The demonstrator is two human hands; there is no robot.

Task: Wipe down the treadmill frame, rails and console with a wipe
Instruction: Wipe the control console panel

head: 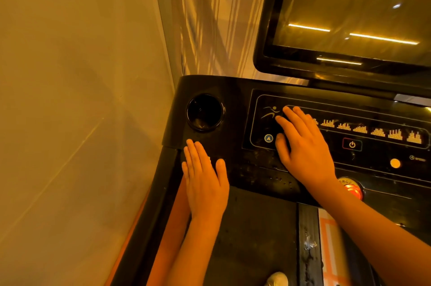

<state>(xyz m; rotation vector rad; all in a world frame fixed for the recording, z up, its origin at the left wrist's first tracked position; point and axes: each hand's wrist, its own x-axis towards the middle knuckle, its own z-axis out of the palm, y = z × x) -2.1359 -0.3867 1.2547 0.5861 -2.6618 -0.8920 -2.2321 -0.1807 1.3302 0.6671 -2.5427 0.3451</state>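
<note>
Both our hands lie flat, palms down, on the treadmill console (247, 169) under amber light. Our left hand (205, 183) rests with fingers together on the console's near left corner, just below the round cup holder (204, 112). Our right hand (303, 148) is spread over the left end of the button panel (263, 122), fingertips touching the runner logo (270, 112) and thumb just beside the blue arrow key (268, 138). Neither hand is closed around anything; both lie open and flat

No wipe shows anywhere in view. Whether one is pressed beneath a palm we cannot tell, though no edge of cloth or paper peeks out from either hand, so we judge the wiping is not clearly under way here

The console's long axis runs left to right across our view, stretching away to the right of our right hand past the row of programme icons, the power button (352, 144) and the red emergency stop (352, 189) just beside our right wrist. The dark screen (349, 10) stands upright beyond and above the panel. Our right hand is the nearer to panel and screen; our left is nearer the cup holder and the left rail (149, 227), which runs back toward us along the pale wall (70, 99). A rightward sweep would cross the power button, so a light touch seems wise there
</note>
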